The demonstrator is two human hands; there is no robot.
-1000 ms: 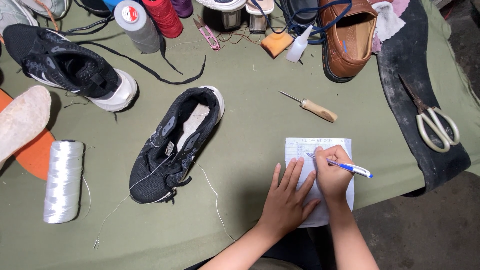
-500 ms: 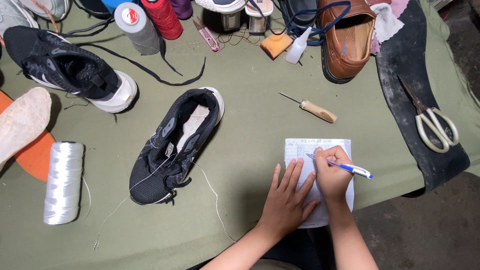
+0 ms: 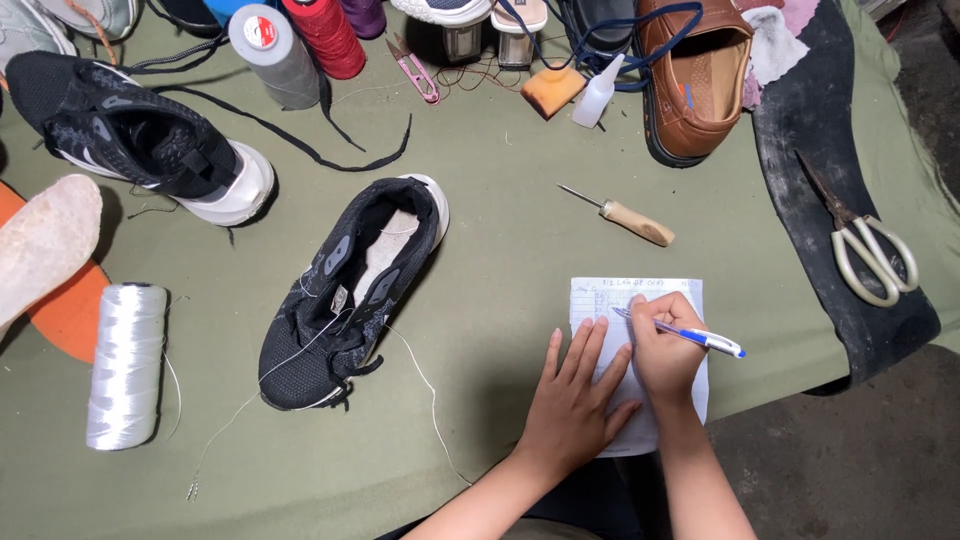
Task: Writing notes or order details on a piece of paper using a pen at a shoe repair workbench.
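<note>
Little has changed since the earlier frames: the left hand (image 3: pixel 575 400) still lies flat with fingers spread on the lower part of the white lined paper slip (image 3: pixel 640 300), and the right hand (image 3: pixel 665 350) stays closed around the blue-and-white ballpoint pen (image 3: pixel 690 335), its tip resting on the upper left of the slip. The slip sits at the near edge of the olive-green cloth-covered table (image 3: pixel 500 230), its top lines already carrying writing too small to read. To the left lies a black knit sneaker (image 3: pixel 350 290) on its own, mouth open, with loose white thread trailing from it across the cloth. Just beyond the slip rests a wooden-handled awl (image 3: pixel 625 215), and to the right, well apart, cream-handled scissors (image 3: pixel 865 250) lie on a black rubber sheet (image 3: pixel 800 150). Farther left are a spool of white thread (image 3: pixel 125 365) and a second black sneaker with a white sole (image 3: pixel 140 140). At the far edge stand a brown leather shoe (image 3: pixel 695 75), a small white squeeze bottle (image 3: pixel 598 92) and a red thread cone (image 3: pixel 325 35). Nothing blocks the slip except the hands themselves.
</note>
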